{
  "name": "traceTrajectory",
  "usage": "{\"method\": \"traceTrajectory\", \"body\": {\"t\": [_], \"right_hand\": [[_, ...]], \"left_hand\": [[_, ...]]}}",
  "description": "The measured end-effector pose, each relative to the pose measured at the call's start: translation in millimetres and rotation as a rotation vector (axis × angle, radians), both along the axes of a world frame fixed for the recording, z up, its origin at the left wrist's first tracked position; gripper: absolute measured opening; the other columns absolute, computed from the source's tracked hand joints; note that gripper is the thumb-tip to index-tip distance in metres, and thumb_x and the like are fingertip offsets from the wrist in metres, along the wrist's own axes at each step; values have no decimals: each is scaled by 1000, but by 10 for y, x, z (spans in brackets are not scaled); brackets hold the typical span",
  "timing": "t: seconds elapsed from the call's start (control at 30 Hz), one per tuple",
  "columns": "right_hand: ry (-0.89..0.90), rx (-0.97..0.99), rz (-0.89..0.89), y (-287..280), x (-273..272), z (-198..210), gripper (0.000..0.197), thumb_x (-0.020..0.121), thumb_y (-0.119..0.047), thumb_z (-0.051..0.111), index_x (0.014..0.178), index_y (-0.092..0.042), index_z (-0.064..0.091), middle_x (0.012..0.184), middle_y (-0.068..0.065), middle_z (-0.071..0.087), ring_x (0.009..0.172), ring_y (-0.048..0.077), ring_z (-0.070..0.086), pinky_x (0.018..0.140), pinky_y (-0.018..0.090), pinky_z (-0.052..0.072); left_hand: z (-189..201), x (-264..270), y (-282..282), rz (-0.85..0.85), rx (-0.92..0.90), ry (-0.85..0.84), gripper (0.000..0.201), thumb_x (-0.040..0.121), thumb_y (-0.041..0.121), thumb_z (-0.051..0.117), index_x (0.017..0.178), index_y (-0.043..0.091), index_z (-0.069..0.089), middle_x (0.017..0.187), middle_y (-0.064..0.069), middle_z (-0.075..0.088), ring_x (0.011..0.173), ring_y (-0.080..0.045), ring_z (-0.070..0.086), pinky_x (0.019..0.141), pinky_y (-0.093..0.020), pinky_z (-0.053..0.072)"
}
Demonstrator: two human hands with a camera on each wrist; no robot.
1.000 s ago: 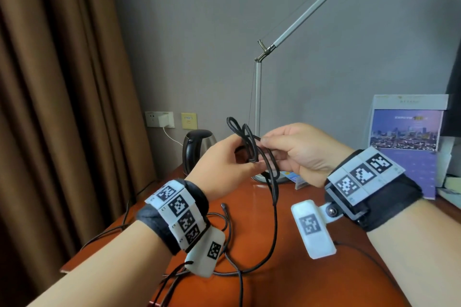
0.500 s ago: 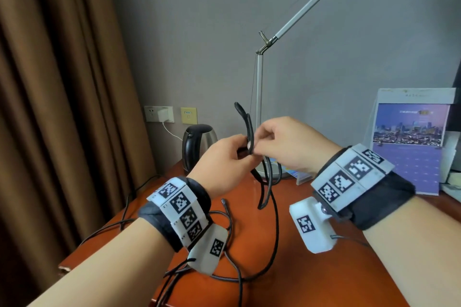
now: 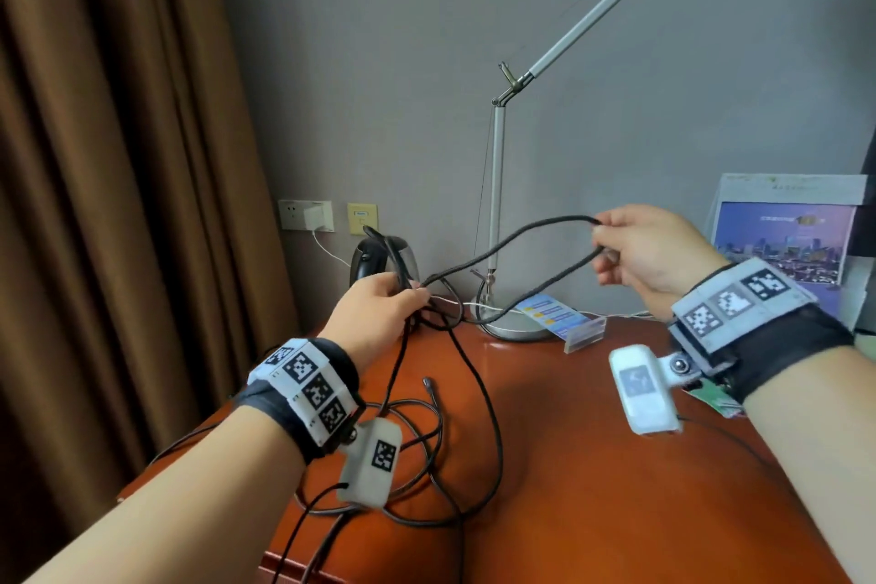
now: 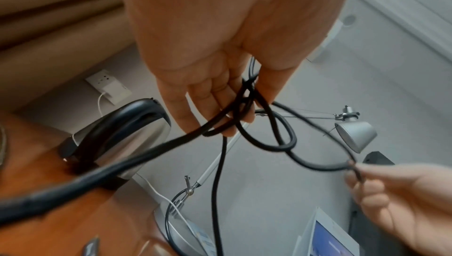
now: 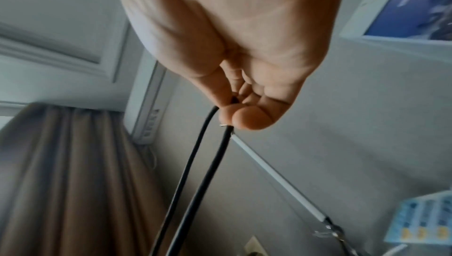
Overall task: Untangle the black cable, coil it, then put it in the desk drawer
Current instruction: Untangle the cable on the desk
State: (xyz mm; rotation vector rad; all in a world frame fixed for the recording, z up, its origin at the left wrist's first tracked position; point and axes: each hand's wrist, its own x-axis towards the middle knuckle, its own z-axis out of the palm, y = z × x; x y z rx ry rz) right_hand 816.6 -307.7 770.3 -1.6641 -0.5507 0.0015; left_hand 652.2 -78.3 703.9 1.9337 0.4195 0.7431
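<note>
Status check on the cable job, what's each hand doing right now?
Left hand grips bunched black cable. Right hand pinches a loop, held out sideways. Knot uncleared, rest slack on desk. Nothing blocking.

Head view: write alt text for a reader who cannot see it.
Two hands stretch a black cable above an orange-brown desk: the left hand grips a tangled bunch, the right hand pinches a loop pulled out sideways. More cable lies looped on the desk, with a kettle and a lamp behind.

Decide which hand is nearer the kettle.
Left. The left hand grips the black cable just in front of the kettle; the right hand pinches a loop farther right.
</note>
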Motion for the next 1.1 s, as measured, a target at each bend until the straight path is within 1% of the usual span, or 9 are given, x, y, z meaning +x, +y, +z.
{"method": "traceTrajectory", "body": {"t": [0.1,0.23,0.3,0.37,0.47,0.7,0.77,0.9,1.1], "right_hand": [[-187,-476,-127,22,52,-127,15,86,-10,63,100,-16,62,91,11,67,82,28,67,80,42,57],[-715,-846,-108,161,-442,-45,67,86,-19,59,149,-29,41,146,3,48,135,30,39,113,41,32],[-905,-963,-56,277,-699,17,59,90,-25,56,147,-30,42,139,-1,51,131,27,43,109,45,36],[-987,-1076,-21,378,-840,30,32,96,-37,53,126,-26,55,112,-3,62,107,24,58,85,41,49],[-973,-1074,0,448,-804,27,27,105,-40,44,94,-20,58,82,-3,58,79,24,59,56,33,36],[-679,-433,-234,171,-157,46,34,106,-31,47,94,-5,65,83,16,66,82,38,57,69,41,40],[-594,-512,-321,76,49,28,34,106,-28,44,94,-3,64,93,23,67,88,42,59,72,40,40],[-506,-1273,-334,103,14,-126,24,100,-27,47,115,-21,64,126,13,58,117,37,50,92,40,40],[-802,-1128,17,492,-527,-93,28,91,-22,56,119,-20,57,118,4,53,112,29,53,91,42,50]], "left_hand": [[36,13,-75,17,90,18,22,93,37,68,88,17,75,88,-8,78,76,-26,73,80,-43,59],[82,92,-184,51,270,68,25,98,32,64,85,12,72,84,-10,76,68,-21,67,67,-38,55],[97,125,-232,65,326,94,29,99,33,62,83,10,69,82,-11,74,69,-25,67,63,-37,54],[109,136,-258,75,341,99,30,99,34,62,81,10,67,80,-11,73,65,-23,65,60,-35,52],[121,96,-238,69,316,109,31,98,35,63,81,10,71,79,-11,74,69,-28,68,64,-39,55],[71,-19,-14,81,239,126,28,95,40,62,82,18,75,83,-1,78,73,-23,69,79,-48,59],[54,-25,21,91,239,140,29,92,42,62,83,18,75,83,-3,77,77,-29,70,79,-50,60],[34,31,-14,110,314,155,23,95,32,64,80,16,72,80,-6,75,69,-23,67,63,-36,53],[50,140,-195,94,451,163,25,97,30,65,80,11,64,74,-5,68,64,-20,61,56,-29,47]]}}
